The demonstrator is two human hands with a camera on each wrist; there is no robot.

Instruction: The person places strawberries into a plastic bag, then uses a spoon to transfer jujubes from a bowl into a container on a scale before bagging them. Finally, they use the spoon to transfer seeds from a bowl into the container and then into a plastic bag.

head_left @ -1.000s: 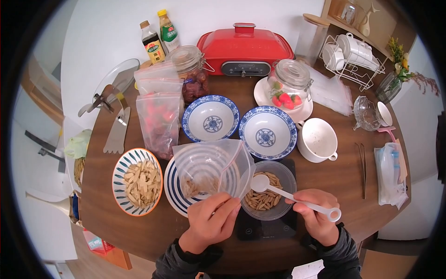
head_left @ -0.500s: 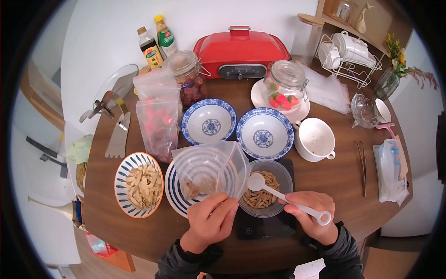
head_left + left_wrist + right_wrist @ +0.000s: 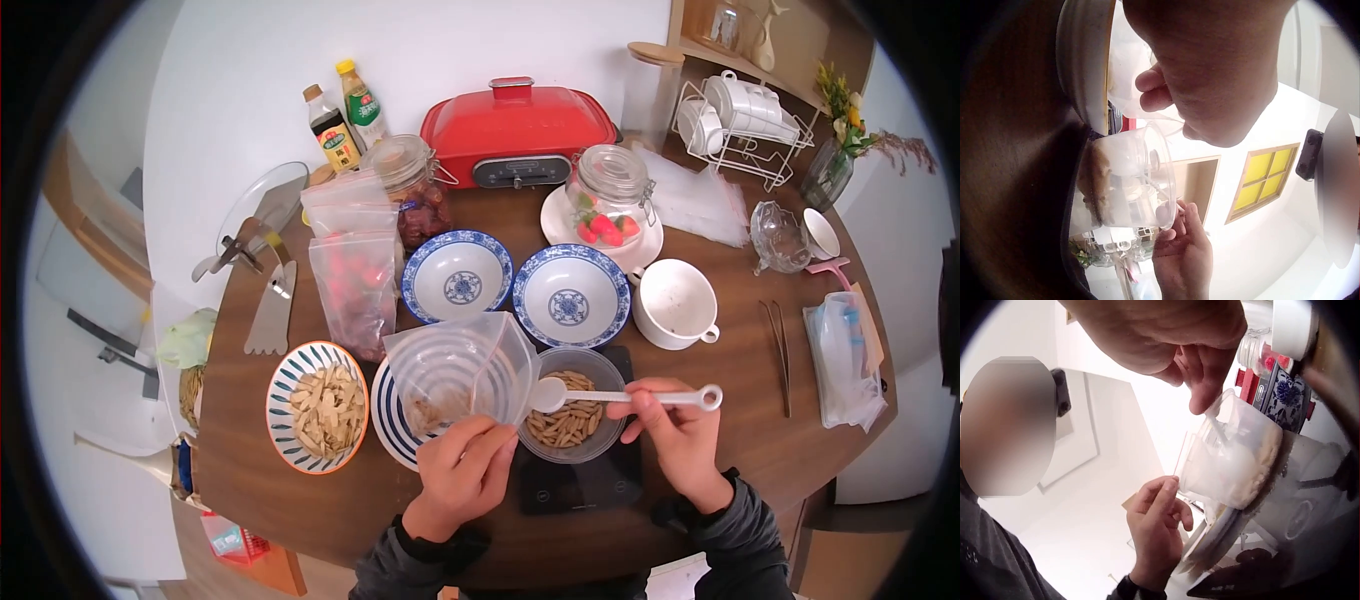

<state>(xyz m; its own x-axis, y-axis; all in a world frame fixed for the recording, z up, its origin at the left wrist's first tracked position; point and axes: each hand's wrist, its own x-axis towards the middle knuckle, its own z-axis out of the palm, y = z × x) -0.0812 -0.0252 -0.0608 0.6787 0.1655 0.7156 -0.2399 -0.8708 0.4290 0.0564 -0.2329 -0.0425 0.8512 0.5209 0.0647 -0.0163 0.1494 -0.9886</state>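
My left hand (image 3: 468,470) pinches the edge of a clear zip bag (image 3: 450,350), which leans over a blue-striped plate (image 3: 386,428); a few brownish bits lie low in the bag. In my right hand (image 3: 680,445) is a white plastic measuring spoon (image 3: 548,395), gripped by its handle between thumb and fingers. Its bowl is over the left side of a round clear tub (image 3: 618,385), close by the bag's open edge. Tan, stick-like pieces (image 3: 565,425) cover the tub's bottom. Under the tub sits a black kitchen scale (image 3: 580,492). The right wrist view shows the spoon (image 3: 1219,432) dipping inside the tub's rim.
An orange-rimmed bowl (image 3: 272,420) of pale slices stands left. Behind are two blue-patterned bowls (image 3: 505,300), filled zip bags (image 3: 350,270), a strawberry jar (image 3: 610,175) and a red electric cooker (image 3: 520,125). To the right are a white cup (image 3: 677,305) and tweezers (image 3: 778,360).
My right hand has tipped the spoon's handle from sloping down to the right to nearly level. The left hand keeps its pinch on the bag. The head view has shifted slightly.
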